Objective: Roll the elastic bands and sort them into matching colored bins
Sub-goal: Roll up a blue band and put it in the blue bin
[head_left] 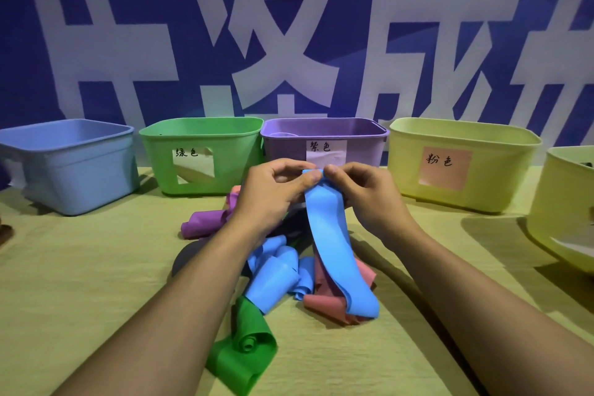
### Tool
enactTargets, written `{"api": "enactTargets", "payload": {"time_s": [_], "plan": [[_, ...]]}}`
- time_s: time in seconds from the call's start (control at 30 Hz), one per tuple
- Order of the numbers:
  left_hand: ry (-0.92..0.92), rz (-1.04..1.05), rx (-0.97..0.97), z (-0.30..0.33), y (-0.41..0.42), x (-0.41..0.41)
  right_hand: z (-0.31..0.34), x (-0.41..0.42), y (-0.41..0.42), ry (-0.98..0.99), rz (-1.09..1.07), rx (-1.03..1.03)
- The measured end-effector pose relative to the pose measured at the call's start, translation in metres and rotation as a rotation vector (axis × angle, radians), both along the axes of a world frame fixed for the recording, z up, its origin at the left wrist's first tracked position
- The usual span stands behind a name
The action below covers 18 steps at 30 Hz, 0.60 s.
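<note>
A blue backdrop (160, 42) with large pale characters fills the upper half of the view, and below it a yellow-green covered worktop (80, 267) carries everything else. Along the worktop's far edge stands a row of bins: a blue bin (69, 167) at the left, a green bin (201, 156) with a handwritten label, a purple bin (324, 138) with a white label, a pale yellow bin (463, 164) bearing a pink label, and part of another pale yellow bin (562, 202) at the right edge. In front of the bins, at the middle of the worktop, lies a loose heap of elastic bands: a green band (244, 350) nearest the camera with one end curled, crumpled blue bands (276, 276), pink bands (328, 302), a purple band (202, 222) on the far left of the heap, and a dark one mostly hidden under the left forearm. Raised above the heap, just in front of the purple bin, the left hand (273, 193) and the right hand (363, 193) both pinch the top end of a long blue band (331, 241) between thumbs and curled fingers, close together; the band hangs down from them and its lower end rests on the pink bands.
</note>
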<state>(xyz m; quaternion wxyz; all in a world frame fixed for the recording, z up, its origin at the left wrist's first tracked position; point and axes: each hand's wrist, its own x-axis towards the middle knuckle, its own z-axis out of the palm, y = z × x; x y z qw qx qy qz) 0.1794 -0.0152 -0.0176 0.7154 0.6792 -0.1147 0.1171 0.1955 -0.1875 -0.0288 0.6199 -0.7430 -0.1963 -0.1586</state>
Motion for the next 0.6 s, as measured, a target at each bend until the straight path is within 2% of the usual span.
{"api": "enactTargets", "payload": {"time_s": [0.3,0.6], "plan": [[0.042,-0.035,-0.027,-0.0029,-0.0008,0.0014,-0.0025,0.0055,-0.0008,-0.073,-0.001,0.000],[0.092,-0.021,-0.017,-0.0006,-0.0010,-0.0007,-0.0007,0.0032,-0.0009,-0.081,0.090,0.056]]}}
